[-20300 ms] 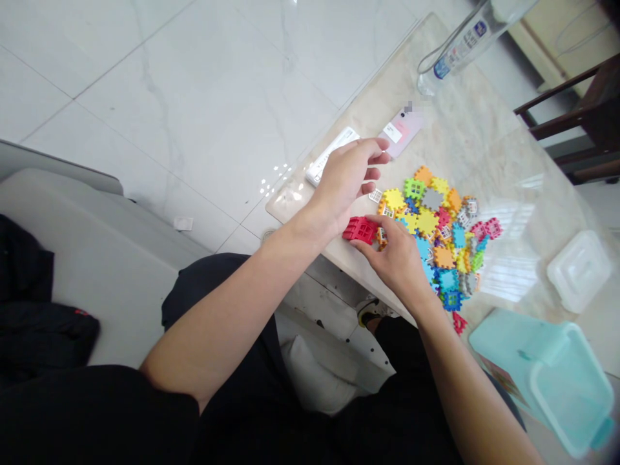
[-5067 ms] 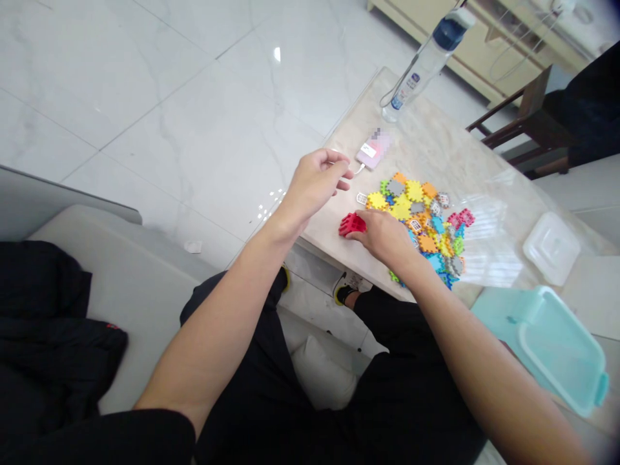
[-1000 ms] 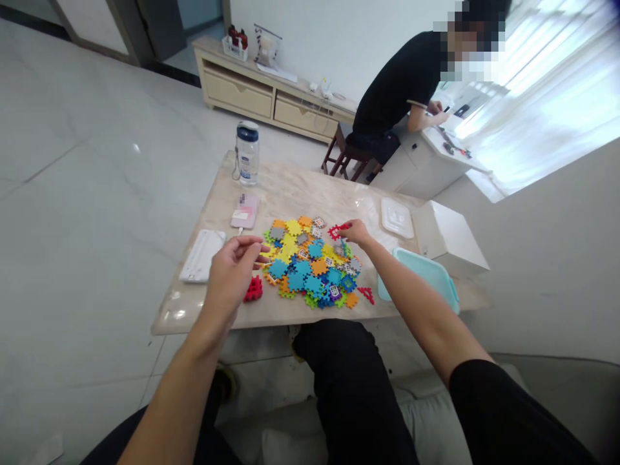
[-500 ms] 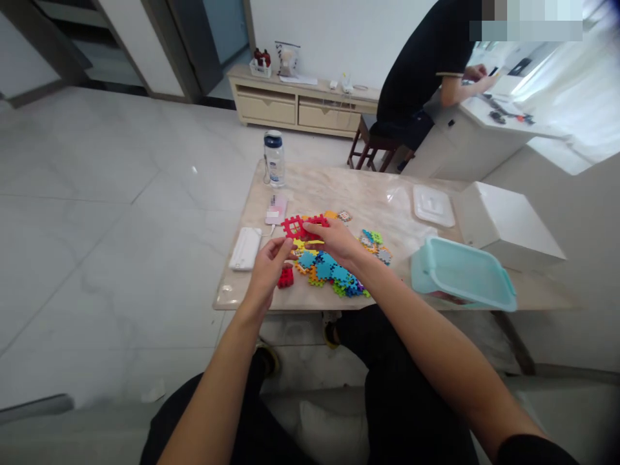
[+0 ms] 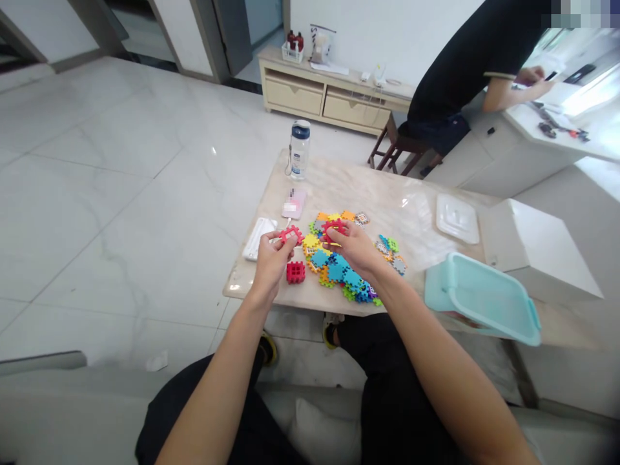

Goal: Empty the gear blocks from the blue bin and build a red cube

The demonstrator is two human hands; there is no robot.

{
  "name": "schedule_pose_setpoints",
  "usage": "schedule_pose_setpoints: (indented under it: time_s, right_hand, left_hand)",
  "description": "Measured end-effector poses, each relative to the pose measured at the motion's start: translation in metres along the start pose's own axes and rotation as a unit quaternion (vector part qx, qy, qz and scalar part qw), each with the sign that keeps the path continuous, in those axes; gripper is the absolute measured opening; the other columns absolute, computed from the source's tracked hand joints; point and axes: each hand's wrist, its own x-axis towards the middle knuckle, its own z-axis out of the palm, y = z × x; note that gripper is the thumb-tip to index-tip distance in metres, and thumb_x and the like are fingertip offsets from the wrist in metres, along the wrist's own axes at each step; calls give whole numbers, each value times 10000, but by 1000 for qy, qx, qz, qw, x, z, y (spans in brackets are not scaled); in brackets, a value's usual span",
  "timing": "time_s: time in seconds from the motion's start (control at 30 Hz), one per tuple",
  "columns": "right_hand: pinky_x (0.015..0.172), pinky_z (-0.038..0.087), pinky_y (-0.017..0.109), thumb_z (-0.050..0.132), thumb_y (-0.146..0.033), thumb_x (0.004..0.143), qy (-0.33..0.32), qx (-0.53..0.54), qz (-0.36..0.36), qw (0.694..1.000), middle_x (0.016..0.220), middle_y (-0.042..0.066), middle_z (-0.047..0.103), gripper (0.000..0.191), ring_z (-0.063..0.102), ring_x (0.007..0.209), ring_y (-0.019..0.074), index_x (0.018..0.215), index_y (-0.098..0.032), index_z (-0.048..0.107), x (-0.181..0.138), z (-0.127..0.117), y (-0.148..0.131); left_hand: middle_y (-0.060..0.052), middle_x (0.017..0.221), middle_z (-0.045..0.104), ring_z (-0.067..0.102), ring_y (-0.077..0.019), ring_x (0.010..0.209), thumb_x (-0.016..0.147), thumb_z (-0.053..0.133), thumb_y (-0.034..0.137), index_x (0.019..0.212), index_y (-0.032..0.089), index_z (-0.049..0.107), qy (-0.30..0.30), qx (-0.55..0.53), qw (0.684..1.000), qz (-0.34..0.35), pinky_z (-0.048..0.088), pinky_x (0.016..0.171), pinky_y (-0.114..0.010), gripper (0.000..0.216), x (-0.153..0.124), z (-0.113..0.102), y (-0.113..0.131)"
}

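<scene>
My left hand (image 5: 270,256) pinches a red toothed plastic tile (image 5: 290,234) above the near left part of the marble table (image 5: 339,187). My right hand (image 5: 349,247) grips a second red tile (image 5: 334,227) over a pile of coloured tiles (image 5: 351,265). Both hands hover close together, a short gap between the two red pieces. A small red block built from tiles (image 5: 295,272) rests on the table just below and between my hands.
A water bottle (image 5: 299,149), a pink phone (image 5: 294,203) and a white flat device (image 5: 259,236) lie at the table's left. A clear lid (image 5: 456,218), a white box (image 5: 535,248) and a teal bin (image 5: 482,298) are at the right. Another person (image 5: 465,71) sits beyond.
My view swung up from the table edge to the whole room. My right hand fetched red tiles from the far pile and brought them near; my left hand now holds one.
</scene>
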Motion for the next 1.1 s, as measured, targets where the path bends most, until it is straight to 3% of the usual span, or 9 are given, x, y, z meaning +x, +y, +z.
schedule_pose_setpoints:
  time_s: [0.13,0.27,0.4,0.53,0.67,0.87,0.97,1.1]
  right_hand:
    - [945,674,446,945,-473,828,-13,-4,1,1000,1082,46,756,416,739,1023,219,1032,-253,657,-5,0,-4]
    - [966,668,443,875,-443,894,-31,-32,-8,999,1092,41,771,296,735,1020,213,1050,-250,714,-3,1,1]
    - [956,625,438,832,-393,912,-4,-162,-82,983,955,18,756,292,717,932,216,1148,-249,738,0,2,7]
    - [917,604,440,784,-404,959,-9,-244,-147,958,935,28,747,290,708,895,234,1202,-256,729,-1,6,8]
    - [967,609,482,754,-384,1002,-18,-319,-217,922,1137,85,746,245,698,965,253,1217,-270,775,-4,9,6]
    - [1063,606,542,680,-375,1095,-41,-404,-315,858,1231,110,661,275,685,1118,295,1337,-339,805,-13,10,-2]
    - [1154,556,599,654,-363,1113,-85,-451,-346,818,1305,131,683,349,644,1275,344,1447,-337,751,-19,12,-6]
    - [1216,496,657,767,-316,1035,-125,-497,-352,783,1469,142,684,588,595,1385,392,1604,-332,622,-22,17,-6]
  left_hand:
    - [-40,911,789,624,-131,703,713,938,501,1061,218,598,-15,1,1000,-1,475,712,-269,563,-6,-5,-2]
    - [-59,922,798,662,-159,752,774,890,492,1065,185,750,-49,32,998,29,506,739,-287,446,-8,-5,5]
    - [-89,1017,823,702,-179,821,819,862,441,1076,170,795,-63,48,996,44,538,774,-297,380,-10,0,8]
    - [-82,947,810,704,-184,803,875,827,487,1044,170,815,-91,40,995,16,538,736,-291,360,-13,3,6]
    - [-85,934,810,724,-205,821,903,807,588,1011,182,830,-104,39,993,30,568,759,-315,420,-16,6,8]
    - [-104,1015,846,769,-258,932,834,886,507,1056,190,849,-123,35,991,31,610,816,-354,388,-19,5,10]
    - [-97,990,838,753,-230,873,848,866,509,1039,181,844,-116,37,992,32,587,767,-323,380,-18,1,10]
    - [-97,989,832,747,-232,860,856,856,506,1003,180,838,-115,46,991,46,576,762,-326,358,-17,-3,12]
